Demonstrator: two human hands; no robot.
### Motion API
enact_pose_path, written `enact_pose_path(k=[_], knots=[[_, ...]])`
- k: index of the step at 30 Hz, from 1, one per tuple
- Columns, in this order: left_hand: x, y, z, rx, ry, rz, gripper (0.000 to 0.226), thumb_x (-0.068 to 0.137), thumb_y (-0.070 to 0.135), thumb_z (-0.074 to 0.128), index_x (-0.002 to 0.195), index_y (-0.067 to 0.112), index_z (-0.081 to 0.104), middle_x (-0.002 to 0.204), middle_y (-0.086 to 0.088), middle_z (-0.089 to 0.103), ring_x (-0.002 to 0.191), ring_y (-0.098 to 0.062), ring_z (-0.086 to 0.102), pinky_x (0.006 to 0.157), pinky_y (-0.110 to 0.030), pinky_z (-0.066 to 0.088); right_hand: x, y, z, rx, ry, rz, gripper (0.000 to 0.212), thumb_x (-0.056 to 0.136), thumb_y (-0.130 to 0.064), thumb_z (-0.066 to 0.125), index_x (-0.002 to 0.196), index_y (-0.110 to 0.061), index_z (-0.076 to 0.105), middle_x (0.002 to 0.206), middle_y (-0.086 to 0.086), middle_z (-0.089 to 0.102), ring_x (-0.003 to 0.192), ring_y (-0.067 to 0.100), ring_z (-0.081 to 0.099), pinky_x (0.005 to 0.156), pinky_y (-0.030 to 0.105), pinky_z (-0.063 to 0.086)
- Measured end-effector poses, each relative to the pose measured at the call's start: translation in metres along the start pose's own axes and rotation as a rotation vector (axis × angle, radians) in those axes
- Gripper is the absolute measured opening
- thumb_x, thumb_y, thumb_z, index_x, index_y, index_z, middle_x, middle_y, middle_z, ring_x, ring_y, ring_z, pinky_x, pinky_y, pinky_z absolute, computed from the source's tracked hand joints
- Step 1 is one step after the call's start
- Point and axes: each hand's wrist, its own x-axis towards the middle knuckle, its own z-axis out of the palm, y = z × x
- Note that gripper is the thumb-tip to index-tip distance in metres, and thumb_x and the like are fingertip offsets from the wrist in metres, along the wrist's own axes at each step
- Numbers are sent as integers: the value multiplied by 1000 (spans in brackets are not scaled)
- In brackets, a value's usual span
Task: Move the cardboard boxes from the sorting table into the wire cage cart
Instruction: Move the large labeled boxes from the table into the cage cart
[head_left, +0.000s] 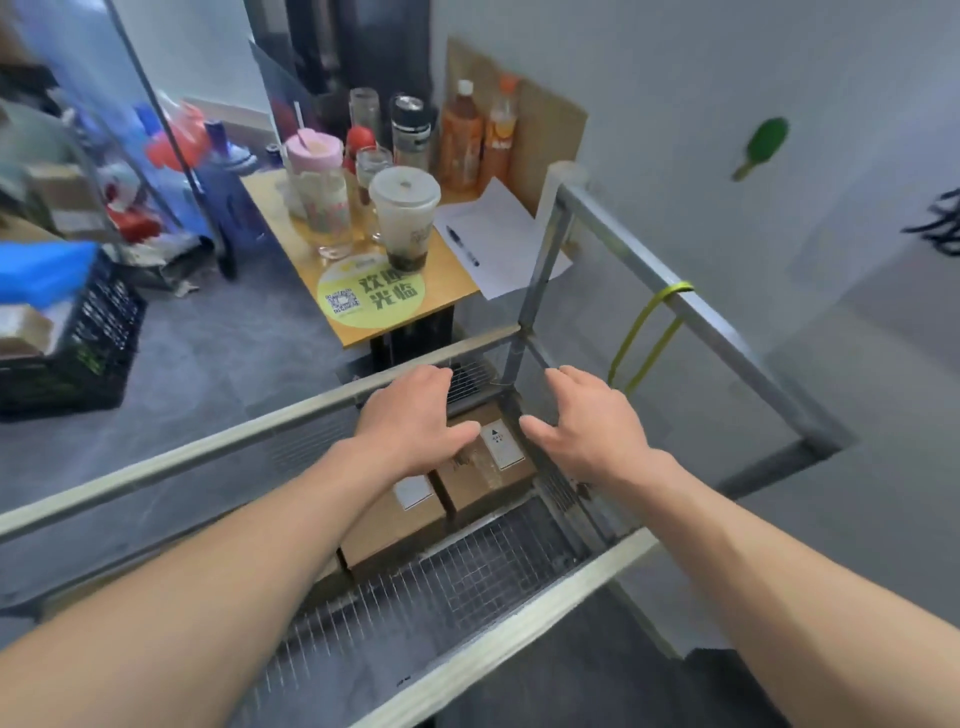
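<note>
I look down into the wire cage cart (171, 460), a metal frame with mesh walls. Two cardboard boxes lie side by side on its floor in the far corner. The far box (485, 467) carries a white label with a black triangle; the near box (395, 525) has a plain white label. My left hand (410, 421) hovers over the boxes with fingers spread and holds nothing. My right hand (582, 421) hovers to the right of the far box, fingers relaxed, also holding nothing. Whether either hand touches a box cannot be told.
Beyond the cart stands a small wooden table (332, 291) crowded with cups, jars and bottles, plus paper and a pen (462, 245). A black crate (98, 338) sits on the floor at left. A yellow-green strap (644, 332) hangs from the cart's right rail.
</note>
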Motion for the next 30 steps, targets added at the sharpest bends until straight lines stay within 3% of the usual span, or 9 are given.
enact_pose_path(k=[2, 4, 6, 9, 16, 26, 30], knots=[[-9, 19, -13, 13, 18, 38, 60, 83, 62, 60, 127, 24, 50, 131, 3, 56, 114, -20, 56, 84, -39, 50, -18, 7, -19, -3, 14, 28, 52, 89, -58, 51, 121, -17, 56, 114, 0, 60, 109, 26, 58, 89, 40, 49], [-19, 37, -24, 25, 30, 68, 60, 83, 63, 60, 127, 24, 50, 129, 3, 56, 113, -20, 57, 82, -38, 50, -37, 15, -36, -6, 26, 57, 56, 90, -60, 49, 126, -18, 55, 124, 1, 61, 117, 26, 56, 95, 42, 48], [-30, 55, -32, 43, 48, 96, 65, 84, 63, 60, 133, 22, 48, 135, 2, 54, 119, -21, 55, 86, -39, 50, -56, 22, -51, 1, 48, 86, 57, 90, -61, 49, 127, -18, 55, 129, 2, 61, 121, 27, 55, 97, 42, 47], [-51, 83, -38, 69, 80, 143, 67, 84, 65, 60, 135, 22, 48, 136, 2, 54, 119, -20, 55, 87, -39, 51, -92, 33, -67, 21, 79, 119, 49, 89, -62, 49, 116, -21, 55, 122, 1, 63, 112, 26, 58, 92, 42, 49], [-108, 148, -43, 104, 153, 284, 86, 85, 71, 56, 151, 20, 34, 153, 2, 42, 140, -19, 40, 106, -43, 43, -178, 63, -97, 49, 145, 211, 63, 89, -63, 52, 130, -14, 53, 134, 5, 60, 125, 28, 55, 101, 45, 46], [-166, 215, -52, 157, 239, 585, 90, 85, 77, 48, 151, 18, 34, 151, 0, 45, 138, -21, 41, 109, -46, 41, -294, 77, -130, 32, 255, 422, 63, 91, -60, 55, 132, -13, 52, 136, 5, 60, 127, 28, 54, 100, 43, 46], [-189, 233, -53, 190, 248, 720, 89, 84, 78, 45, 148, 17, 37, 147, -1, 48, 136, -20, 41, 108, -44, 40, -346, 74, -137, 6, 306, 551, 75, 92, -62, 54, 148, -15, 42, 148, 4, 52, 135, 25, 48, 104, 40, 44]])
